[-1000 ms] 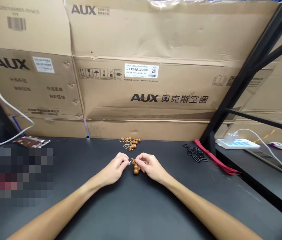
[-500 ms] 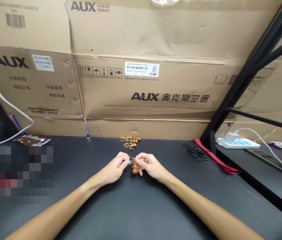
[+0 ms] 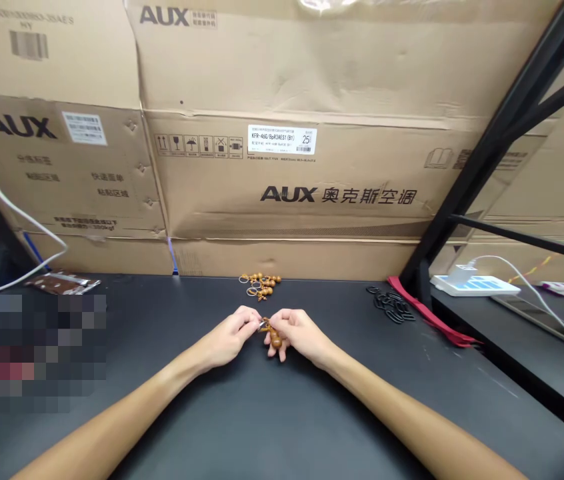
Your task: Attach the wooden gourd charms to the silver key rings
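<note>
My left hand is closed in a pinch on a small silvery metal piece, apparently the ring of a keychain; most of it is hidden by the fingertips. Across from it, my right hand pinches the cord end of a brown gourd keychain. The gourd hangs tilted below the right thumb, against the lower fingers of that hand. Both hands are just above the black table, fingertips almost meeting. Beyond them lie several more gourd keychains with metal rings, in a small group.
Black oval links or clips lie in a heap to the right, beside a red strap. A black metal frame and a white power strip stand farther right. Cardboard walls the back. A brown packet lies at left.
The gourd has swung from nearly upright to a tilt, its bottom toward the right. My right lower fingers have come round beneath it. Both hands stay in about the same place.
</note>
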{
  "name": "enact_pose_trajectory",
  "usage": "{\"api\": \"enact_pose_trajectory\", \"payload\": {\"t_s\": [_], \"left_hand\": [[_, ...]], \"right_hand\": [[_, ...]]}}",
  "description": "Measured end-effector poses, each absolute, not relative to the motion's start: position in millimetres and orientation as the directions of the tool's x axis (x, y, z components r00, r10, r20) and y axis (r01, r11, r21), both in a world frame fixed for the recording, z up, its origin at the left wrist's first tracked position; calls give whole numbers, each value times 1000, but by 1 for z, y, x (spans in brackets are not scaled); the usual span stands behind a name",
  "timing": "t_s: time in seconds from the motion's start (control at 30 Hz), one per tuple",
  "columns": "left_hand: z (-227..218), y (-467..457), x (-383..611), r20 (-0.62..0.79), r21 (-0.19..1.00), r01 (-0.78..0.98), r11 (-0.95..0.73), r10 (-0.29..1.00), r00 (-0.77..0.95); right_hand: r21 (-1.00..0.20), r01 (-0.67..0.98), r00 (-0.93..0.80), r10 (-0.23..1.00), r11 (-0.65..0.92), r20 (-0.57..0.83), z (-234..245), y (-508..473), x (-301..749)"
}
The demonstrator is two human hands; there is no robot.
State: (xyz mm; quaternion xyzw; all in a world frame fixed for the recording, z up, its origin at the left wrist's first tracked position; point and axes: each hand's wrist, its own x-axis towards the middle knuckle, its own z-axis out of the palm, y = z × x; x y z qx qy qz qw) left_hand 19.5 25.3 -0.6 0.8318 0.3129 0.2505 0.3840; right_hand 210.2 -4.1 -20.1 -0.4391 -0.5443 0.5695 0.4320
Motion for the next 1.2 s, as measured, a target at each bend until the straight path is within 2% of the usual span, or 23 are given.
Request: {"api": "enact_pose_trajectory", "payload": {"t_s": [0.07, 0.17, 0.23, 0.3, 0.37, 0.5, 0.67, 0.87, 1.07, 1.2], "left_hand": [[2, 24, 19, 193, 767, 327, -552, 685, 703], [3, 21, 18, 227, 685, 335, -647, 627, 745], [2, 19, 17, 241, 589, 369, -719, 593, 769], [-1, 18, 15, 250, 487, 405, -774, 567, 785], [-3, 17, 14, 261, 412, 420, -809, 546, 796], [-1, 16, 13, 287, 349, 429, -833, 531, 797], [-1, 13, 13, 324, 372, 476, -797, 592, 738], [-9, 14, 16, 392, 345, 565, -749, 662, 639], [-11, 15, 19, 406, 302, 528, -794, 608, 682], [-11, 18, 19, 370, 313, 514, -798, 601, 708]], "right_hand": [[-992, 123, -200, 980, 30, 5, -20, -5, 211], [-920, 344, -161, 977, 188, 139, -18, -6, 215], [-808, 504, -171, 953, 304, 251, -17, -7, 219], [-648, 657, -194, 917, 386, 349, -16, -8, 222], [-516, 742, -225, 884, 428, 410, -15, -8, 224], [-407, 747, -342, 828, 526, 443, -11, -10, 229], [-326, 690, -511, 754, 646, 412, -6, -14, 235], [-366, 659, -501, 746, 657, 438, -10, -12, 232], [-391, 632, -503, 738, 669, 449, -15, -11, 228], [-365, 699, -439, 772, 615, 460, -19, -8, 229]]}}
